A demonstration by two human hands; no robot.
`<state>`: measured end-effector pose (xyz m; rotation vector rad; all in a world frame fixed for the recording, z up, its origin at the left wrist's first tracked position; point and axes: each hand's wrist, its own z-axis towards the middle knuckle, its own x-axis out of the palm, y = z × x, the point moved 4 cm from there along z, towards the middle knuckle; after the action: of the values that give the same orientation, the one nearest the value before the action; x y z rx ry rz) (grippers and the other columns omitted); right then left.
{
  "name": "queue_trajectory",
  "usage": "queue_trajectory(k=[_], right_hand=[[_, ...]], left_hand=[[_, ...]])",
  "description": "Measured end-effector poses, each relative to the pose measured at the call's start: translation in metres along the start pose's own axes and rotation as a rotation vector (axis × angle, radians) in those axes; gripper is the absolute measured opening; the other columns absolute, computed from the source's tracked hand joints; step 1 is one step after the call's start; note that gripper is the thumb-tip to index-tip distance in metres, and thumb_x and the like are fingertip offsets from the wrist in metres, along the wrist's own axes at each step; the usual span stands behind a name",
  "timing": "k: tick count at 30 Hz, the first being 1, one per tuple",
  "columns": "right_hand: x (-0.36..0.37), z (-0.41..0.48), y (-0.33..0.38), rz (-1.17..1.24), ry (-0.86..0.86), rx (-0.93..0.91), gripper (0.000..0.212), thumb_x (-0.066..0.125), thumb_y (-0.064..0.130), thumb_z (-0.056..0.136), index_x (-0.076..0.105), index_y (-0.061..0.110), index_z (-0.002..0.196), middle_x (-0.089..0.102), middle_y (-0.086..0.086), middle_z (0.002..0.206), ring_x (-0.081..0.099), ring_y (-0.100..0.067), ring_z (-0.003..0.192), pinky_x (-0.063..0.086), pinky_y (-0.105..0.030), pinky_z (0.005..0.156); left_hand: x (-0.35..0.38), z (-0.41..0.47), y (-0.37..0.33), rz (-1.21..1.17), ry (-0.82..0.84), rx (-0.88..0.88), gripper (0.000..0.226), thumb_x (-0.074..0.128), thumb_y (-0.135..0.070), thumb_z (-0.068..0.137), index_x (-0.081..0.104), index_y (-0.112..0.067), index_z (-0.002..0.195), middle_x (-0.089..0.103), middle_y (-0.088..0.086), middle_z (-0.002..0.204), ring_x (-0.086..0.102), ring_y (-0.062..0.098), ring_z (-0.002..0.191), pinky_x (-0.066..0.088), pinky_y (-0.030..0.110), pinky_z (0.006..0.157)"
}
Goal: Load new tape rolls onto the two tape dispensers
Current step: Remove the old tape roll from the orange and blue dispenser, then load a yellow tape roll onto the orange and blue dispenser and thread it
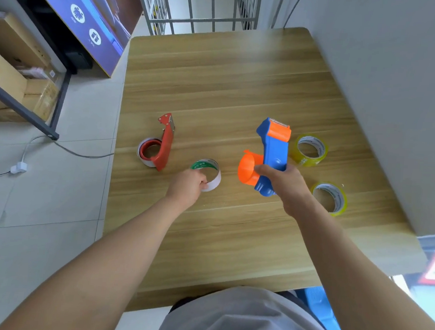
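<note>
The wooden desk (pixel 229 88) stands with its right edge against a grey wall. Near its left edge lies a red tape dispenser (pixel 161 145) on its side, a nearly spent white roll on its hub. Just beside it toward the middle sits an empty white tape core (pixel 214 173). Near the right edge lie two yellowish clear tape rolls, the farther one (pixel 310 150) and the nearer one (pixel 331 198), flat and apart.
</note>
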<state>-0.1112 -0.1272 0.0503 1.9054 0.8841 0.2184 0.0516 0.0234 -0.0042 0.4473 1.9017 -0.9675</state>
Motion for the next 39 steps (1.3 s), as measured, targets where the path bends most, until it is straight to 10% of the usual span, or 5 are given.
queue_trajectory(k=[11, 16, 25, 30, 39], right_hand=[[-0.003, 0.001, -0.020, 0.063, -0.007, 0.089, 0.048, 0.077, 0.032, 0.074, 0.058, 0.007, 0.111, 0.063, -0.011, 0.099, 0.060, -0.024, 0.086, 0.050, -0.040, 0.083], [-0.004, 0.000, -0.022, 0.116, -0.009, 0.098, 0.048, 0.076, 0.030, 0.075, 0.057, 0.007, 0.113, 0.064, -0.014, 0.105, 0.062, -0.026, 0.092, 0.050, -0.046, 0.092], [-0.041, -0.008, -0.028, 0.312, -0.202, 0.048, 0.022, 0.074, 0.029, 0.076, 0.058, 0.018, 0.087, 0.057, 0.003, 0.073, 0.054, -0.015, 0.066, 0.043, -0.029, 0.065], [-0.097, -0.020, -0.041, 0.337, -0.452, 0.010, 0.025, 0.074, 0.028, 0.074, 0.061, 0.016, 0.091, 0.055, 0.006, 0.069, 0.050, -0.007, 0.055, 0.040, -0.013, 0.047], [-0.176, -0.051, -0.076, 0.427, -0.597, 0.064, 0.037, 0.073, 0.038, 0.061, 0.059, 0.018, 0.088, 0.057, 0.001, 0.076, 0.055, -0.019, 0.067, 0.044, -0.033, 0.065]], left_hand=[[0.035, -0.001, 0.016, 0.282, 0.196, 0.087, 0.019, 0.048, -0.015, 0.091, 0.065, -0.007, 0.089, 0.061, 0.008, 0.095, 0.057, 0.029, 0.090, 0.044, 0.035, 0.071], [0.019, 0.000, 0.002, 0.020, 0.097, 0.039, 0.023, 0.057, -0.033, 0.087, 0.065, -0.014, 0.097, 0.061, 0.000, 0.094, 0.058, 0.022, 0.085, 0.047, 0.036, 0.071], [-0.007, 0.026, -0.099, -0.329, -0.149, 0.205, 0.023, 0.047, -0.008, 0.092, 0.065, -0.006, 0.106, 0.069, 0.013, 0.107, 0.062, 0.029, 0.096, 0.038, 0.024, 0.077], [0.033, 0.035, -0.168, -0.338, 0.077, 0.386, 0.021, 0.048, -0.002, 0.089, 0.066, -0.003, 0.100, 0.069, 0.017, 0.103, 0.063, 0.032, 0.096, 0.047, 0.034, 0.083], [0.130, 0.032, -0.249, 0.154, 0.556, 0.502, 0.046, 0.039, -0.007, 0.092, 0.041, -0.017, 0.137, 0.046, 0.011, 0.142, 0.044, 0.030, 0.129, 0.039, 0.036, 0.101]])
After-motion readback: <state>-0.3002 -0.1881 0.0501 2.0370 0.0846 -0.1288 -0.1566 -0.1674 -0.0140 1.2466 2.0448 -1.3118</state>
